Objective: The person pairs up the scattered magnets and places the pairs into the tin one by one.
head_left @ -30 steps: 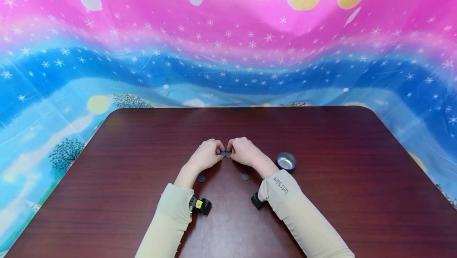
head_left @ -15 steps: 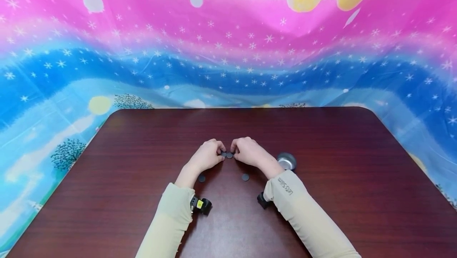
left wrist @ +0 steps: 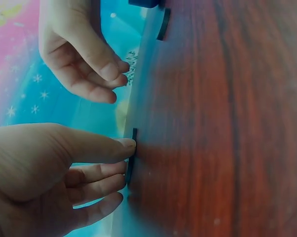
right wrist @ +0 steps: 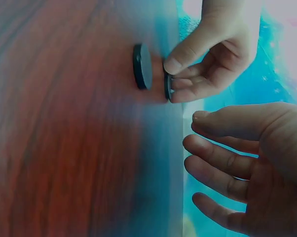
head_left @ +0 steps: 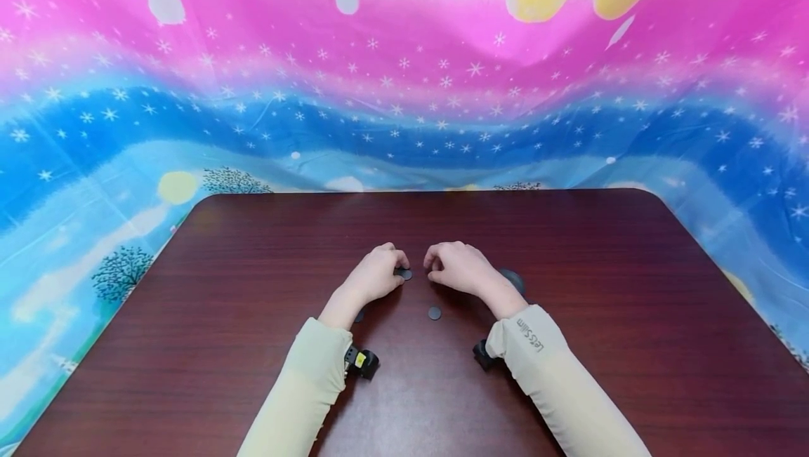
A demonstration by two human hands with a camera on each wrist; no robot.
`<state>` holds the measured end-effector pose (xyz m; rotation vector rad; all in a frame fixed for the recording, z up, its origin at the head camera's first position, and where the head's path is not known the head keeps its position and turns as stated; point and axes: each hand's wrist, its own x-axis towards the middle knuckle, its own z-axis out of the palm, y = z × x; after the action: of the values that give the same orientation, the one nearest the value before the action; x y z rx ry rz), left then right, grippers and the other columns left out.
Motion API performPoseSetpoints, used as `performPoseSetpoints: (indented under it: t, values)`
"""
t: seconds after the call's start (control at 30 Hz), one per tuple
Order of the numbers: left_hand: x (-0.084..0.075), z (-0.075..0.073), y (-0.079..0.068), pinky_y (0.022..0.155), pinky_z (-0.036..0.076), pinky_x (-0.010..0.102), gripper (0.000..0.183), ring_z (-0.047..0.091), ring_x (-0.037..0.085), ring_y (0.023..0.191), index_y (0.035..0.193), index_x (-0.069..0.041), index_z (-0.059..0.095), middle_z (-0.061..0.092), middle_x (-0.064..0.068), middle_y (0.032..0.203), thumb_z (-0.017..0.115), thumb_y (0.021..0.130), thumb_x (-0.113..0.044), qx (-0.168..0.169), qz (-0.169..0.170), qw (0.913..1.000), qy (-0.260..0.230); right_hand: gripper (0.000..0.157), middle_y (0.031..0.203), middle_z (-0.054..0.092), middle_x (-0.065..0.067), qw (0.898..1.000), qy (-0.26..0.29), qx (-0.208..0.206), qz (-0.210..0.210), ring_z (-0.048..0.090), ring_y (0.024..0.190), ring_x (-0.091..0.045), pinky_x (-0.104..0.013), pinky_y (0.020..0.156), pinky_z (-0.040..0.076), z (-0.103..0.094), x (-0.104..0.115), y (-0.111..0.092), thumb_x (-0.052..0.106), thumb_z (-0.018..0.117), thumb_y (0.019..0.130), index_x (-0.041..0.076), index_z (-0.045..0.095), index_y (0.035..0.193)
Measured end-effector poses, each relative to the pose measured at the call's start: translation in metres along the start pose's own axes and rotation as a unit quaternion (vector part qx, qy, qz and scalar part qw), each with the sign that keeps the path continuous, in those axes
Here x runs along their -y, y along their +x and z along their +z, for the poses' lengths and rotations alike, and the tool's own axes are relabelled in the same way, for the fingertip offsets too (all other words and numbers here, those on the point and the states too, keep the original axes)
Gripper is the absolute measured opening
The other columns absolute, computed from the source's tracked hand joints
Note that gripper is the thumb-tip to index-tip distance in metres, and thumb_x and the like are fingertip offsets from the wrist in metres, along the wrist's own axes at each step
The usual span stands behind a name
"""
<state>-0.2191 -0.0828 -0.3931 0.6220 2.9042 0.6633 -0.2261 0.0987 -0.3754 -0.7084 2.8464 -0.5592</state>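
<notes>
In the head view my left hand [head_left: 377, 272] pinches at a small dark round disc [head_left: 406, 274] lying on the table. In the left wrist view the thumb [left wrist: 125, 143] presses the disc's edge [left wrist: 132, 158], and the other fingers are on its far side. A second disc could be hidden under these fingers. My right hand [head_left: 464, 267] hovers just to the right, fingers bent loosely and holding nothing. Nearer me lies another flat disc [head_left: 434, 312], apart from both hands. One more disc [head_left: 359, 317] is mostly covered by the left wrist.
A small dark metal bowl [head_left: 513, 280] stands behind the right wrist, partly covered by it. The brown wooden table [head_left: 404, 401] reaches to a colourful cloth backdrop [head_left: 404, 92]. Black wrist cameras [head_left: 366, 364] jut inward from the sleeves.
My right hand has let go of the discs and moved away to the right. The left hand has shifted slightly right, covering more of the paired discs. The bowl is now more hidden.
</notes>
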Motion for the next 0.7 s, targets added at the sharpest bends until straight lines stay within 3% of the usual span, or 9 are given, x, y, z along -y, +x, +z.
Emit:
performPoseSetpoints:
  t: [0.4, 0.7]
  values:
    - [0.001, 0.003, 0.001, 0.076, 0.046, 0.029, 0.018, 0.053, 0.015, 0.081, 0.100, -0.012, 0.067, 0.054, 0.003, 0.094, 0.063, 0.083, -0.006, -0.006, 0.022, 0.9997, 0.006, 0.020, 0.088, 0.062, 0.004, 1.000, 0.017, -0.007, 0.012, 0.057, 0.077, -0.010, -0.031, 0.069, 0.046, -0.017, -0.012, -0.019, 0.020, 0.064, 0.084, 0.014, 0.065, 0.103]
    - [0.002, 0.004, 0.000, 0.078, 0.047, 0.030, 0.017, 0.055, 0.016, 0.084, 0.100, -0.011, 0.067, 0.055, 0.004, 0.096, 0.063, 0.084, -0.008, -0.004, 0.033, 0.9994, -0.002, 0.025, 0.099, 0.061, 0.000, 0.998, 0.065, -0.003, -0.003, 0.057, 0.089, -0.014, -0.034, 0.077, 0.047, -0.020, -0.030, -0.031, 0.020, 0.065, 0.084, 0.012, 0.063, 0.108]
